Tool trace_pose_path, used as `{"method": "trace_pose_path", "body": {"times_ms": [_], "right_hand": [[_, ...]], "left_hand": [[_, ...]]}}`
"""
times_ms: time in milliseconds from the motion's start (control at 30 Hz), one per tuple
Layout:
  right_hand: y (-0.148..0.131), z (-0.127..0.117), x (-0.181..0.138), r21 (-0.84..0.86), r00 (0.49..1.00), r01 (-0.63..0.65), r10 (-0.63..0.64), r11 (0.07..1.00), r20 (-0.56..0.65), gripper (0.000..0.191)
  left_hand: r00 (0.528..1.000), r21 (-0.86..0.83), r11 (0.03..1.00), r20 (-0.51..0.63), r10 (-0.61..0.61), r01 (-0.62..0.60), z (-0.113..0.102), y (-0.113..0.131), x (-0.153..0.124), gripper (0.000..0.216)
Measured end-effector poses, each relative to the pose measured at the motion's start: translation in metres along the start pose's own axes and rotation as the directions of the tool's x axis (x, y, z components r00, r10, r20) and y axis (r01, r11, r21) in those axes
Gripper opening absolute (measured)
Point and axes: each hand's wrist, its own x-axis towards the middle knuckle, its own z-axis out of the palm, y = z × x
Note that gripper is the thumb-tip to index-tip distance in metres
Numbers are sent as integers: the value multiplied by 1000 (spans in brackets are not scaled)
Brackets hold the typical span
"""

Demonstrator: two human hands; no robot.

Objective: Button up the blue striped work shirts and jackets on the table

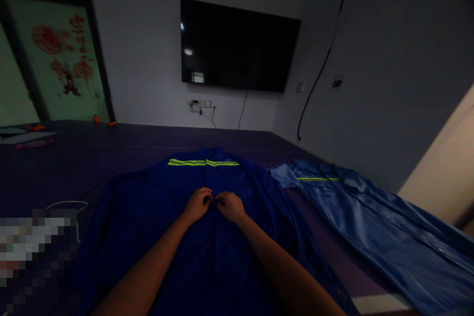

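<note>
A dark blue work jacket [177,180] with yellow-green reflective stripes across its chest lies spread front side up on the purple floor. My left hand [199,205] and my right hand [231,206] meet over its middle, just below the stripes. The fingers of both hands are closed in a pinch on the jacket's front edge, along the centre line. Whether a button sits between the fingertips is too dark and small to tell.
To the right lies a lighter blue garment [344,202] with a yellow stripe. Left of the jacket there is a blurred-out item [33,242] with a white cord handle. Small orange objects [110,123] lie near the glass door [62,59]. A television [239,47] hangs on the wall ahead.
</note>
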Motion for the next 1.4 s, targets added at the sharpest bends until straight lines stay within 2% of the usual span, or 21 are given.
{"method": "trace_pose_path", "body": {"times_ms": [633, 1400], "right_hand": [[1, -1, 0, -33, 1000, 13, -13, 999, 16, 28], [3, -2, 0, -31, 998, 56, -55, 998, 19, 26]], "left_hand": [[1000, 10, 1000, -15, 3, -3, 0, 0, 0, 16], [1000, -4, 1000, 21, -2, 2, -2, 3, 0, 15]]}}
